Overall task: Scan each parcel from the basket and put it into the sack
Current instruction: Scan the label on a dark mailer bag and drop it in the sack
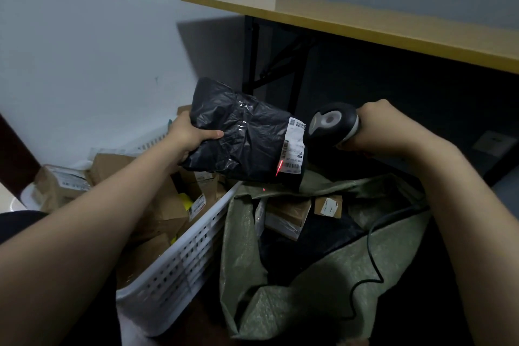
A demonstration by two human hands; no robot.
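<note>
Now your L hand [188, 135] clamps the parcel [247, 135]; its labelled end points right at the scanner [331, 124] your R hand [377, 127] grips, sack [280, 303] below.

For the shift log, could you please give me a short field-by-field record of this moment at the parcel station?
left hand: grips the black parcel by its left end, above basket and sack
right hand: grips the scanner, pointed at the parcel
label: white, at the parcel's right end; red scan line at its lower corner
basket: white, slotted, holds cardboard parcels
sack: green, open, boxes inside
stage: scanning; parcel not yet in sack
</note>
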